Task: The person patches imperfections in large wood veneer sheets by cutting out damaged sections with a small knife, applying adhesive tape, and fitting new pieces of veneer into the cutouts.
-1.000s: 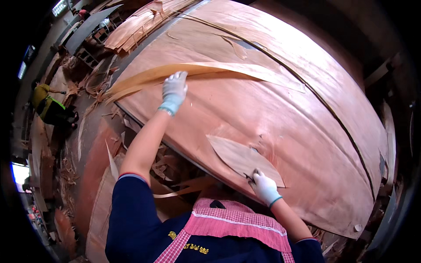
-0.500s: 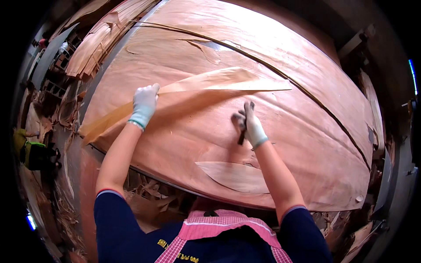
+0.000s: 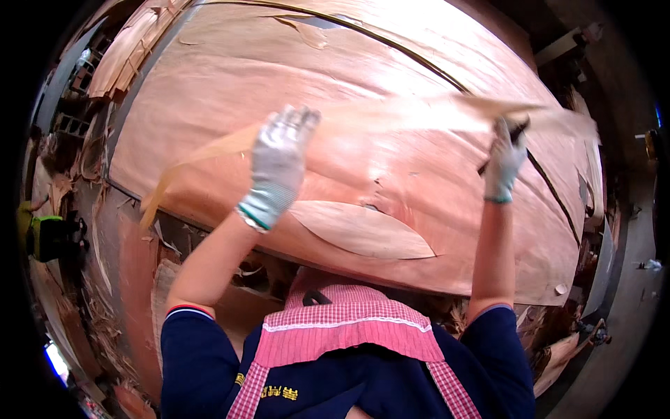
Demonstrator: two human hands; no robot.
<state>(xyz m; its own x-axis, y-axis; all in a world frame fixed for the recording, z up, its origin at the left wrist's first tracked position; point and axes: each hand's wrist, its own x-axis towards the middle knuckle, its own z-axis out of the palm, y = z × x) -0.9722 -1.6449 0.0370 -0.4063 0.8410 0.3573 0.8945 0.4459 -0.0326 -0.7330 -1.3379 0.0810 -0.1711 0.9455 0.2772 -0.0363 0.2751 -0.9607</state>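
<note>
While both gloved hands are raised over the big veneer sheet (image 3: 391,91), the left hand (image 3: 278,164) and the right hand (image 3: 504,160) grasp a long thin veneer strip (image 3: 391,115), motion-blurred, held above the sheet. Right hand also clenches a dark tool (image 3: 518,129). A leaf-shaped veneer patch (image 3: 359,230) lies near the sheet's front edge

My hands (image 3: 279,164) can pass freely over the wide flat veneer sheet (image 3: 391,91). The lifted veneer strip (image 3: 391,115) crosses above; scrap piles (image 3: 77,174) crowd the left edge.
</note>
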